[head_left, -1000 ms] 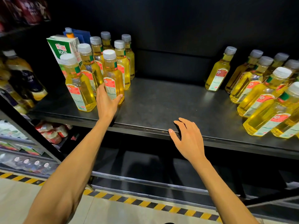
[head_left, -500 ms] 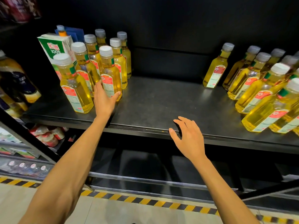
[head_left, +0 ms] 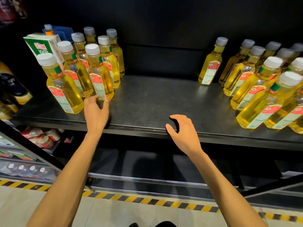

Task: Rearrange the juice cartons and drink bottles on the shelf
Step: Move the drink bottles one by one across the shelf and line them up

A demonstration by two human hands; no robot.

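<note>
Several yellow drink bottles with white caps stand clustered at the left of the dark shelf point(head_left: 147, 102), the nearest-middle one point(head_left: 100, 74) just beyond my left hand point(head_left: 95, 115). My left hand hovers open just in front of that bottle's base, fingertips close to it, holding nothing. A green and white juice carton point(head_left: 43, 46) stands behind the cluster at the far left. Another group of yellow bottles point(head_left: 255, 89) fills the right side, with one bottle point(head_left: 211, 63) standing apart. My right hand point(head_left: 182, 130) hangs over the shelf's front edge, fingers loosely curled and empty.
The shelf's front lip point(head_left: 147, 130) runs across the middle. Dark bottles point(head_left: 13, 86) sit on a neighbouring shelf at far left, red packets point(head_left: 41, 136) on the level below. A yellow-black striped strip point(head_left: 147, 200) marks the floor edge.
My left hand let go of the middle front bottle and drew back a little toward me. My right hand's fingers have curled slightly; it stays at the shelf edge.
</note>
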